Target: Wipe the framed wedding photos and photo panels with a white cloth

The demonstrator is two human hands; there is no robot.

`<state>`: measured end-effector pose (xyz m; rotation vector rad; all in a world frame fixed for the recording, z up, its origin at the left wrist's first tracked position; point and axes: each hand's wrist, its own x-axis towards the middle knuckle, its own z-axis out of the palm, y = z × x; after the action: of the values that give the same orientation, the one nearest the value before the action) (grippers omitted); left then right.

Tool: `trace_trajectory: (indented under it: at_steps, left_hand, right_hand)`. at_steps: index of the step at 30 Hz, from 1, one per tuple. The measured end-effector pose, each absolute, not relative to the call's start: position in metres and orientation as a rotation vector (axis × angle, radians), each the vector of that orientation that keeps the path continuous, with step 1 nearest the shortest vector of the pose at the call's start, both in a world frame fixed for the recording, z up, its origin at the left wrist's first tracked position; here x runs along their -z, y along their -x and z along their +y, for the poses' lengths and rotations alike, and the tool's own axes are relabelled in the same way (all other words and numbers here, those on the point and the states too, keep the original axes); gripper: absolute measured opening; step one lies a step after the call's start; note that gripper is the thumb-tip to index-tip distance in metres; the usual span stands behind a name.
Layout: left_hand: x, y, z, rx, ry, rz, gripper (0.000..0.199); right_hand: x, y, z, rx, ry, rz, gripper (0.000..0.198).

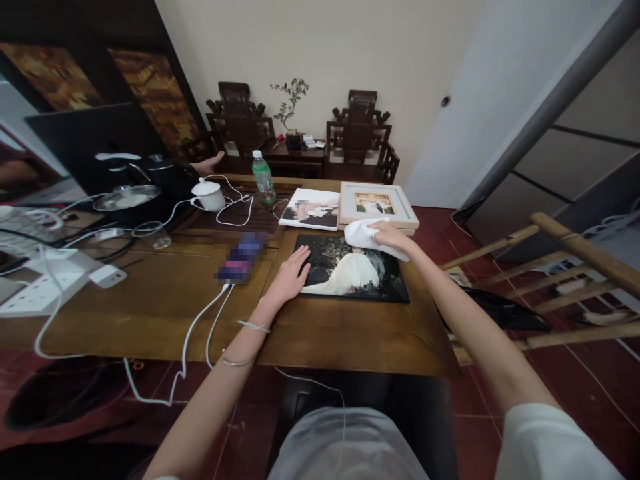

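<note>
On the table, photo panel, long axis side-to-side

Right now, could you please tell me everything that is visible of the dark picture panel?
The dark picture panel, thin, rectangular and smooth-looking, lies flat, image up, on the wooden table. It shows a pale gown amid dark foliage. The left hand touches its left edge; the right hand holds a white cloth across its far right part. Its material is unclear.
</note>
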<state>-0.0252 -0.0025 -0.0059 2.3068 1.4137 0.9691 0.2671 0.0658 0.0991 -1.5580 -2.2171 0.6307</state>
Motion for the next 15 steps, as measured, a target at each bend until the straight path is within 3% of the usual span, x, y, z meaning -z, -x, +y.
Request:
trace_trajectory:
  at_steps: [6, 15]
  left_hand:
    - [0.003, 0.024, -0.005, -0.964, -2.318, 1.415, 0.043]
    - [0.007, 0.022, -0.003, -0.989, -2.316, 1.429, 0.042]
  right_hand:
    - [-0.083, -0.271, 0.025, -0.47, 1.404, -2.252, 0.023]
    - [-0.069, -0.265, -0.106, -0.592, 1.363, -2.321, 0.037]
